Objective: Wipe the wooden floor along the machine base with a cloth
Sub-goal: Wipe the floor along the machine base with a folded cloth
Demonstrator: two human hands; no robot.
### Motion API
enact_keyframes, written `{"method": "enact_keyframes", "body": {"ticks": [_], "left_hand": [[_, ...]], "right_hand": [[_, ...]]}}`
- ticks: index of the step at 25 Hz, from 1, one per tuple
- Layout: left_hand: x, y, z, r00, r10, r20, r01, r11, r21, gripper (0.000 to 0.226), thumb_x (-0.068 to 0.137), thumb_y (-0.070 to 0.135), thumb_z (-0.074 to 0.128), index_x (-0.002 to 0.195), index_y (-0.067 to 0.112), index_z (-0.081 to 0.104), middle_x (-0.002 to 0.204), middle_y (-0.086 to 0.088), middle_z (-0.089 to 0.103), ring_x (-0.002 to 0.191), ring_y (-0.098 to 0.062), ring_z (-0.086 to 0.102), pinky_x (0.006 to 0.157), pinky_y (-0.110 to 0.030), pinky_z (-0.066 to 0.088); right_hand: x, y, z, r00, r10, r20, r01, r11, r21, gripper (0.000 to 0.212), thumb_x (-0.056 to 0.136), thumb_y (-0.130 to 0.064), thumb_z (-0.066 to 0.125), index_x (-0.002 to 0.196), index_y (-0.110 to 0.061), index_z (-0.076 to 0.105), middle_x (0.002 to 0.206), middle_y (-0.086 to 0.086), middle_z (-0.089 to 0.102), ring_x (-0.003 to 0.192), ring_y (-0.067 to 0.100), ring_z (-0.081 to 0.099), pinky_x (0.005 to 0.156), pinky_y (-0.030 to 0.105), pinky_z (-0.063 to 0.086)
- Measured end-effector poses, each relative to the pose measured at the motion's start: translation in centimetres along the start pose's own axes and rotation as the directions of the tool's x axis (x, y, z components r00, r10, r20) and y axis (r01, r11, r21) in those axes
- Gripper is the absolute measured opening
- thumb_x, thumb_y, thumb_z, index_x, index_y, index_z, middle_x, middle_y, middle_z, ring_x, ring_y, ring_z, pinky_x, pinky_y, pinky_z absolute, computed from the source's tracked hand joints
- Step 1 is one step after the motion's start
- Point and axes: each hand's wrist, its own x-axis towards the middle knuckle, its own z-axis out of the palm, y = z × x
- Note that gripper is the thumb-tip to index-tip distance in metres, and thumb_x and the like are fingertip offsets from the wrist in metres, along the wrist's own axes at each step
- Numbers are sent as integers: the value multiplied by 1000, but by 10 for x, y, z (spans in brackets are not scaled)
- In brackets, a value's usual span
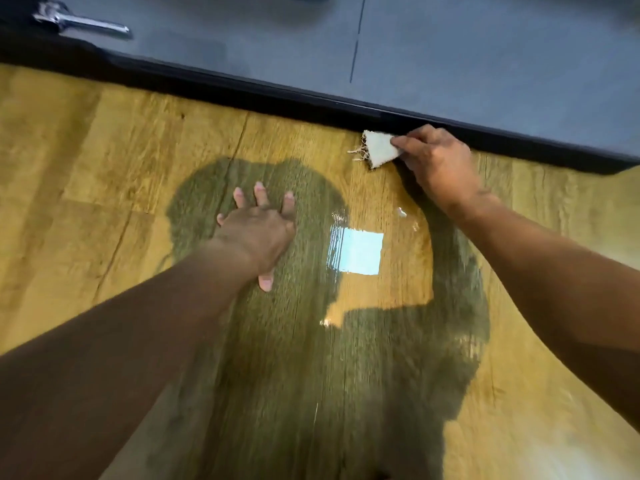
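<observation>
Two hands: left hand (256,233) splayed on floor (104,150), right hand (440,164) pinching cloth (381,148) beside machine base (485,64).

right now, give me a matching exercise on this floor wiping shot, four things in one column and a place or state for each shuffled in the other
Column one:
1. left hand
2. right hand
3. cloth
4. chrome handle

Column two:
a. top left of the view
b. flat on the wooden floor, fingers spread
c. pale, frayed, by the machine base
d. grips the cloth

Pairs: 1-b, 2-d, 3-c, 4-a
</observation>
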Motion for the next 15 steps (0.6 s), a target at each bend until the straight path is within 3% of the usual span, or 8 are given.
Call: {"method": "enact_keyframes", "body": {"ticks": [3, 7, 8, 12, 15], "left_hand": [[-6, -2, -6, 1000, 23, 16, -24, 999, 41, 144, 57, 45, 83, 144, 13, -26, 147, -33, -18, 136, -56, -2, 108, -58, 21], [-5, 0, -13, 999, 18, 31, -22, 995, 102, 144, 58, 48, 82, 143, 5, -25, 146, -37, -15, 135, -57, 6, 108, -58, 30], [-3, 3, -12, 998, 28, 47, -34, 992, 122, 144, 57, 50, 81, 142, 2, -25, 144, -40, -13, 135, -58, 8, 107, -57, 32], [4, 1, -10, 997, 63, 46, -72, 974, 213, 143, 56, 55, 79, 143, 0, -20, 147, -37, -8, 135, -57, 11, 107, -56, 32], [1, -4, -6, 992, 129, 12, -129, 974, 186, 140, 59, 54, 79, 144, -2, -17, 148, -36, -3, 137, -55, 2, 112, -56, 23]], "right_hand": [[-15, -17, 2, 995, 90, 44, -93, 993, 70, 33, 98, -41, 38, 123, -31, 58, 122, 0, 54, 108, 20, 52, 89, 33, 46], [-51, -42, 5, 973, -204, 105, 188, 971, 145, 35, 95, -34, 41, 120, -21, 62, 119, 6, 57, 104, 18, 52, 88, 33, 47], [-44, -38, 4, 979, -184, 86, 175, 979, 102, 32, 95, -31, 45, 122, -20, 61, 120, 7, 57, 105, 20, 54, 87, 31, 47], [-22, -37, 3, 986, 156, -61, -151, 985, 83, 28, 95, -22, 52, 122, -18, 62, 123, 7, 57, 106, 22, 56, 85, 21, 42], [-83, -73, 14, 993, 87, -81, -68, 974, 216, 25, 91, -10, 59, 114, -15, 67, 116, 7, 62, 100, 20, 58, 89, 18, 43]]}}
